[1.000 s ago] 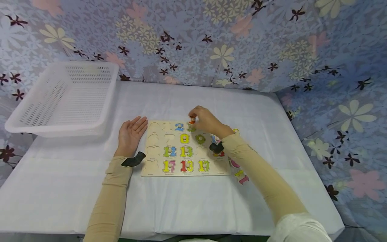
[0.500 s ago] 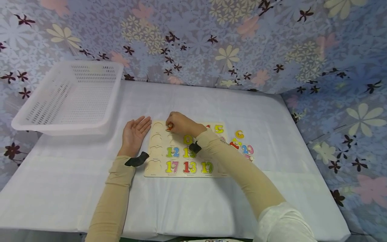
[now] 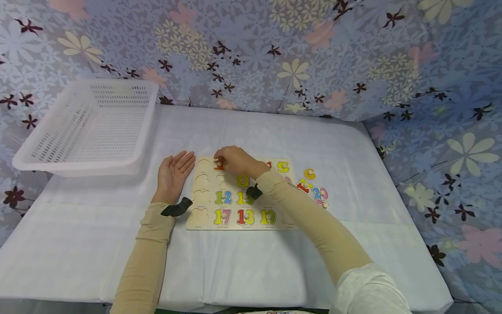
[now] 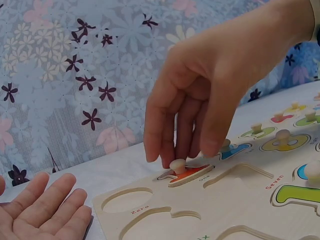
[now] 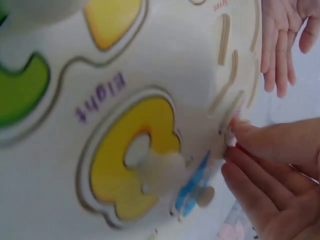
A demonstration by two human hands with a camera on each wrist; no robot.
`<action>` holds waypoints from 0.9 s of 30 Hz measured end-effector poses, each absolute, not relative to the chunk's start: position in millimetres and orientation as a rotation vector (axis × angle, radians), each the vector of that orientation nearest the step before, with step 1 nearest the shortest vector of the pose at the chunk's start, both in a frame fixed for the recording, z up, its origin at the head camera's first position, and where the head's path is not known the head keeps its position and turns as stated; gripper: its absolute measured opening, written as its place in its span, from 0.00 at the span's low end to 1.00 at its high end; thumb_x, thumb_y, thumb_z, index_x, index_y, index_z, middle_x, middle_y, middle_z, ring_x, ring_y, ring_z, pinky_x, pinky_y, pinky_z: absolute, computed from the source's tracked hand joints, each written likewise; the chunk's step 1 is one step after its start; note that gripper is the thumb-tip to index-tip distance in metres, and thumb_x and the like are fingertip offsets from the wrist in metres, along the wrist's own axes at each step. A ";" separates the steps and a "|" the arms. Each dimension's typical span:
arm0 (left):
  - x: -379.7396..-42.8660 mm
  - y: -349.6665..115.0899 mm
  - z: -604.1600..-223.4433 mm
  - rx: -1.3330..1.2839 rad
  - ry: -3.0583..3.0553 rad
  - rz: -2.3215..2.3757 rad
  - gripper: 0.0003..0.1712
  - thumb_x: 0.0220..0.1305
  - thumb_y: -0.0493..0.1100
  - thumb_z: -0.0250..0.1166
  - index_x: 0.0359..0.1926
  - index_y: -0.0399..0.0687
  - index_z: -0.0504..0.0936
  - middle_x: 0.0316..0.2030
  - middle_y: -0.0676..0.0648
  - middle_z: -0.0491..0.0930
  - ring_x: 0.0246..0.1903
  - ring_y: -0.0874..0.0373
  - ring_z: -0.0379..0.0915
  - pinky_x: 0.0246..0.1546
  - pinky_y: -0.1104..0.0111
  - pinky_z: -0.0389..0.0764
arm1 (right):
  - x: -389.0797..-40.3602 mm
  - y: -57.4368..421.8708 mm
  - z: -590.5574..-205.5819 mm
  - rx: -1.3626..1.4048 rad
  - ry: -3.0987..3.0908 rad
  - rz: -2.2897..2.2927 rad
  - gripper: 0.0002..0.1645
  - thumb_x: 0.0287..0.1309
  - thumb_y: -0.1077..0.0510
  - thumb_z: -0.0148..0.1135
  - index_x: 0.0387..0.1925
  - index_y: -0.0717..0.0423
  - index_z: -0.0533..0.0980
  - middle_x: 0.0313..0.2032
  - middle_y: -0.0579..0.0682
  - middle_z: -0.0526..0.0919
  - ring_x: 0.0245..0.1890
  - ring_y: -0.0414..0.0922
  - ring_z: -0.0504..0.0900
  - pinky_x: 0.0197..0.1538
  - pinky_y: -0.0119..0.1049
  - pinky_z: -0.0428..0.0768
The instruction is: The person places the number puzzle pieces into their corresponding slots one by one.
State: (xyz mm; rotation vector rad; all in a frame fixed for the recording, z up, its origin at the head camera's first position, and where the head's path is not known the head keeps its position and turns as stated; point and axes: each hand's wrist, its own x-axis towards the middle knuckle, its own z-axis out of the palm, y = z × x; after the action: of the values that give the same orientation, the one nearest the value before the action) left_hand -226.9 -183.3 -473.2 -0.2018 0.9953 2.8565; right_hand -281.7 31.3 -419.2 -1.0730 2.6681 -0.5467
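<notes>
On the table lies a wooden number puzzle board (image 3: 231, 226) with knobbed number pieces and several bare recesses. My right hand (image 3: 238, 161) is over its top row, at the red-orange number 1 piece (image 4: 187, 174). In the left wrist view the fingertips reach down right beside that piece's wooden knob (image 4: 177, 166), the thumb held apart from them. The piece sits at the recess labelled One, slightly tilted. My left hand (image 3: 171, 176) rests palm up beside the board's left edge, fingers extended, holding nothing. The right wrist view shows the yellow 8 piece (image 5: 115, 160) near the camera.
Loose number pieces lie right of the board, among them a yellow-orange piece (image 3: 309, 174) and a blue-and-pink 20 (image 3: 320, 193). A white perforated basket (image 3: 84, 168) stands at the back left. Flowered cloth (image 3: 251, 52) hangs behind the table.
My right hand has carried the number 1 piece leftward across the board to the One recess, and the fingers have loosened from its knob. The left hand stays put.
</notes>
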 end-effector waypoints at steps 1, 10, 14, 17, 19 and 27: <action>-226.8 -183.1 -472.9 -0.201 0.990 2.856 0.30 0.79 0.48 0.29 0.74 0.36 0.49 0.72 0.35 0.52 0.70 0.47 0.52 0.68 0.64 0.60 | -281.0 33.4 -418.0 -1.058 2.649 -0.563 0.23 0.62 0.72 0.52 0.57 0.62 0.75 0.49 0.52 0.81 0.50 0.45 0.77 0.55 0.34 0.75; -224.1 -182.6 -468.5 -0.219 0.959 2.864 0.30 0.79 0.48 0.30 0.74 0.36 0.49 0.72 0.36 0.52 0.70 0.47 0.52 0.68 0.63 0.59 | -271.2 61.8 -407.0 -1.095 2.616 -0.591 0.25 0.60 0.76 0.51 0.55 0.58 0.79 0.58 0.56 0.75 0.62 0.51 0.69 0.64 0.40 0.70; -223.6 -182.3 -469.7 -0.219 0.952 2.870 0.30 0.79 0.48 0.30 0.74 0.36 0.49 0.72 0.36 0.53 0.70 0.46 0.51 0.68 0.63 0.59 | -263.2 86.3 -406.3 -1.164 2.611 -0.698 0.21 0.60 0.76 0.53 0.51 0.61 0.81 0.54 0.57 0.78 0.58 0.52 0.72 0.61 0.41 0.72; -223.7 -182.1 -471.0 -0.238 0.926 2.883 0.30 0.79 0.48 0.31 0.74 0.36 0.50 0.71 0.37 0.56 0.70 0.46 0.52 0.68 0.63 0.60 | -254.9 116.2 -406.1 -1.102 2.635 -0.808 0.20 0.59 0.74 0.57 0.51 0.61 0.80 0.52 0.56 0.79 0.55 0.53 0.73 0.57 0.45 0.74; -224.2 -182.3 -471.8 -0.252 0.902 2.891 0.30 0.79 0.48 0.32 0.73 0.37 0.51 0.70 0.37 0.57 0.70 0.46 0.53 0.68 0.63 0.61 | -248.6 140.8 -406.5 -1.014 2.662 -0.838 0.19 0.59 0.73 0.59 0.52 0.62 0.80 0.52 0.56 0.79 0.53 0.54 0.74 0.55 0.47 0.75; -223.4 -182.4 -469.5 -0.236 0.931 2.874 0.30 0.79 0.48 0.31 0.74 0.37 0.49 0.71 0.37 0.55 0.70 0.47 0.52 0.68 0.63 0.60 | -228.9 241.9 -415.6 -0.593 2.850 -0.774 0.17 0.57 0.69 0.63 0.50 0.64 0.81 0.53 0.62 0.78 0.58 0.61 0.70 0.61 0.58 0.67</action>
State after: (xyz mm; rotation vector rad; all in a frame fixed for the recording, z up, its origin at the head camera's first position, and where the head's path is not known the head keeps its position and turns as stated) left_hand -223.4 -182.4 -469.5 -0.2365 0.9311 2.8738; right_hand -228.9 241.9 -415.6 -0.5934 2.8503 -0.7744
